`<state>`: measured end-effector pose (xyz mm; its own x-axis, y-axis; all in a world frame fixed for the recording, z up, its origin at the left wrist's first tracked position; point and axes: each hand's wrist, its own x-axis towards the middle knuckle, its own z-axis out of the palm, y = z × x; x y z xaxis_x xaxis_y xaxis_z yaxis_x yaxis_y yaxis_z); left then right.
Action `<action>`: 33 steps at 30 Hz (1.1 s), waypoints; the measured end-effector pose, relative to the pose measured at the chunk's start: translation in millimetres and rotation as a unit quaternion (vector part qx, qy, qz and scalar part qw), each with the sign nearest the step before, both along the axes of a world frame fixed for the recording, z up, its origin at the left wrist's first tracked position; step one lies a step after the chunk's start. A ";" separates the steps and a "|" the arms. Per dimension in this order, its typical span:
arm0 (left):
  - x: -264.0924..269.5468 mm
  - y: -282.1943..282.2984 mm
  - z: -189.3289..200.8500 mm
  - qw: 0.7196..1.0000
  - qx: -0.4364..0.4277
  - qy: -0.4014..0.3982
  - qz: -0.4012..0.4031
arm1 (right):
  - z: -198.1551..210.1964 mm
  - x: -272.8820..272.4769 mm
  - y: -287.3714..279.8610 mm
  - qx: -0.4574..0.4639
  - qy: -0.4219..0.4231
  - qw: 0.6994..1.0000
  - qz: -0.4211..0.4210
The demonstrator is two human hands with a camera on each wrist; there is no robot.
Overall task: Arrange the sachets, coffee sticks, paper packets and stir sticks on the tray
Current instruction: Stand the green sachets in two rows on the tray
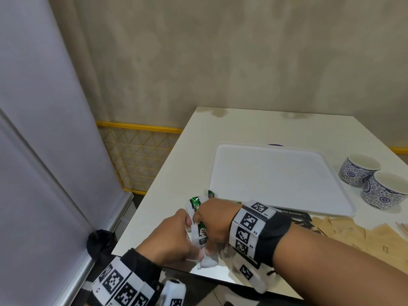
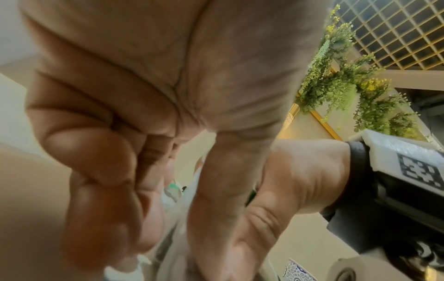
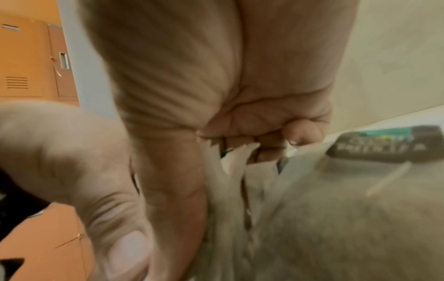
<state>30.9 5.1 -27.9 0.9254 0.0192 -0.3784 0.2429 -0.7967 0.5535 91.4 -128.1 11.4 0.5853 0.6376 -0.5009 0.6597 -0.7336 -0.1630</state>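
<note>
Both hands meet at the surface's (image 1: pixel 167 173) near-left corner, around 7 o'clock from the tray (image 1: pixel 273 177). The left hand (image 1: pixel 170 239) and right hand (image 1: pixel 215 219) each have a closed grip on the same bunch of green-and-white sachets (image 1: pixel 202 234). Coffee sticks (image 1: pixel 291 214) and paper packets (image 1: pixel 344 230) lie along the tray's near edge.

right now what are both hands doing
Left hand: closed on the bundle of green-and-white sachets.
Right hand: closed on the same bundle of sachets, above the table edge.
</note>
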 end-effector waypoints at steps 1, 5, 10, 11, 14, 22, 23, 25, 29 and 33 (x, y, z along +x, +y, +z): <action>-0.2 0.3 1.1 1.000 -0.003 -0.001 -0.003 | 0.2 0.7 -2.0 0.017 0.000 1.000 -0.004; -0.3 3.3 4.5 1.000 -0.030 -0.001 -0.004 | 4.6 3.6 -8.3 0.069 -0.001 0.998 -0.007; 2.7 17.0 19.8 0.997 -0.076 -0.015 0.000 | 22.1 13.8 -17.3 0.149 0.008 0.987 -0.064; 3.2 20.9 23.4 0.996 -0.085 -0.018 -0.003 | 28.3 16.4 -20.0 0.167 0.015 0.983 -0.077; 6.0 33.3 33.2 0.990 -0.136 -0.022 -0.017 | 47.2 22.6 -28.4 0.212 0.026 0.972 -0.101; 32.5 19.0 54.4 0.848 -0.512 0.082 -0.105 | 88.3 20.3 -35.4 0.296 0.120 0.942 -0.104; 35.5 13.9 57.0 0.820 -0.551 0.113 -0.112 | 90.3 20.1 -34.1 0.289 0.122 0.944 -0.102; 40.4 5.7 62.8 0.790 -0.583 0.152 -0.117 | 91.6 20.7 -33.4 0.275 0.112 0.949 -0.106; 50.1 -1.9 63.2 0.763 -0.616 0.172 -0.095 | 90.3 25.4 -38.7 0.282 0.070 0.944 -0.156; 58.9 -4.3 58.5 0.746 -0.638 0.171 -0.085 | 83.5 27.4 -47.1 0.304 -0.003 0.931 -0.203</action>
<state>89.8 0.8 30.6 0.7186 -0.6655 -0.2018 0.4987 0.2909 0.8165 118.8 -175.2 94.9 0.8413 0.5280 -0.1159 0.3504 -0.6959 -0.6268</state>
